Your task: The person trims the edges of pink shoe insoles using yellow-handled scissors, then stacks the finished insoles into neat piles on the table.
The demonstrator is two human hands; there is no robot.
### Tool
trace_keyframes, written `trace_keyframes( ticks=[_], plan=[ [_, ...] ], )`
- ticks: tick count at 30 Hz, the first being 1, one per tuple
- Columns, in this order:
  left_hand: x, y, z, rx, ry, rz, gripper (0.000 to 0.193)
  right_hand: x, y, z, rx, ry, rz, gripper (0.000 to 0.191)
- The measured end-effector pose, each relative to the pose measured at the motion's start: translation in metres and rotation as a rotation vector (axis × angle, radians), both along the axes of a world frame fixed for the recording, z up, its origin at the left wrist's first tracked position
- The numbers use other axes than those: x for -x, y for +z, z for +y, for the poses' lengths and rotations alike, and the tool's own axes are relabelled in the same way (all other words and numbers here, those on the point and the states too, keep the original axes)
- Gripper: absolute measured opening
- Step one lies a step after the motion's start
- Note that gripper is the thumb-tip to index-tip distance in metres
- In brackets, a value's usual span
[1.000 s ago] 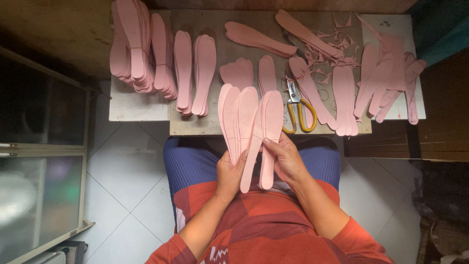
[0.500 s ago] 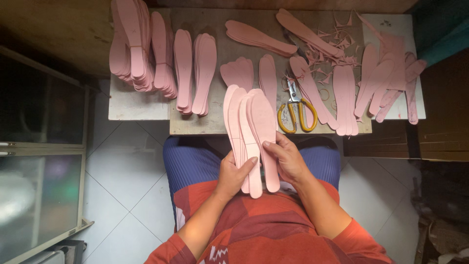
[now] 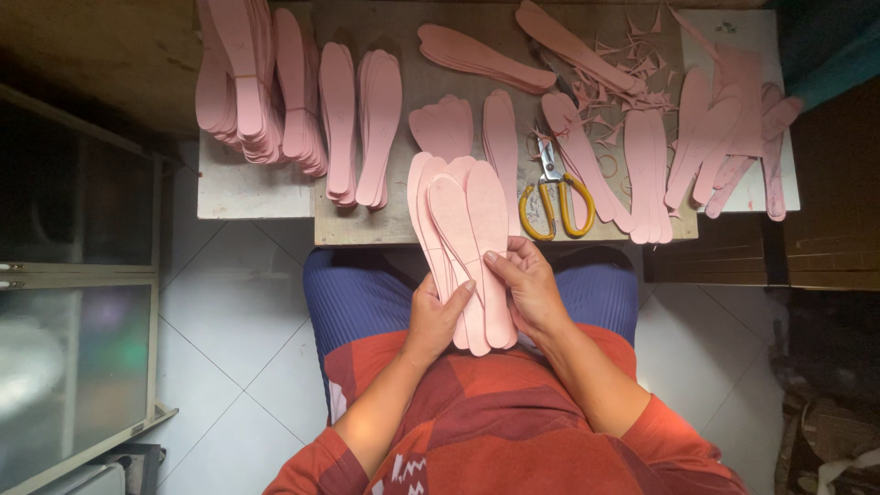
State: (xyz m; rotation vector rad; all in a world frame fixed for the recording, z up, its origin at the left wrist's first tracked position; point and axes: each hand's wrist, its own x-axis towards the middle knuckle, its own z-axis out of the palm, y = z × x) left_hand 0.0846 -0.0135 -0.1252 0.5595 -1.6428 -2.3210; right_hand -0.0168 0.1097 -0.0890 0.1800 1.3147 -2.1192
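I hold a fanned bunch of several pink shoe insoles (image 3: pixel 463 229) upright over my lap, toes pointing toward the table. My left hand (image 3: pixel 438 316) grips the bunch from below at its heel end. My right hand (image 3: pixel 527 284) clasps the same bunch from the right, thumb pressed on the front insole. The heel ends are partly hidden by my fingers.
A wooden table (image 3: pixel 403 225) carries stacks of pink insoles at the left (image 3: pixel 252 82), loose insoles at the right (image 3: pixel 715 137), pink offcuts (image 3: pixel 632 69) and yellow-handled scissors (image 3: pixel 550 197). A glass cabinet (image 3: pixel 73 302) stands at my left; tiled floor lies below.
The insoles in my hands have been drawn closer together, from a wide fan to a tighter bunch. My right thumb has shifted onto the front insole.
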Motion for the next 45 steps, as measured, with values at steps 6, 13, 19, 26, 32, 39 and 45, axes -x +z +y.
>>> trace_keyframes(
  ticks=[6, 13, 19, 26, 32, 39, 45],
  plan=[
    [0.001, -0.004, 0.0, -0.026, 0.005, 0.015, 0.035, -0.003, 0.005, -0.005, 0.016, -0.031, -0.036, 0.029],
    [0.003, -0.02, -0.002, -0.096, 0.072, -0.057, 0.031, 0.022, -0.013, 0.016, 0.015, -0.071, -0.018, 0.021],
    [0.001, -0.016, -0.005, -0.137, 0.025, -0.067, 0.03, 0.078, -0.032, 0.068, -0.034, -0.311, 0.083, 0.024],
    [0.007, 0.009, -0.002, -0.409, -0.017, -0.046, 0.038, 0.116, -0.027, 0.074, -0.222, -0.279, 0.112, 0.037],
    [0.009, 0.017, -0.004, -0.361, -0.038, -0.054, 0.04, 0.137, -0.008, 0.05, -0.49, -0.287, 0.481, 0.048],
    [0.012, 0.007, -0.003, -0.156, 0.031, -0.037, 0.038, 0.054, -0.006, 0.027, -0.431, 0.11, 0.581, 0.06],
    [0.015, 0.0, -0.001, 0.011, 0.023, -0.04, 0.038, 0.01, -0.018, 0.0, -0.183, 0.108, 0.184, 0.031]
  ],
)
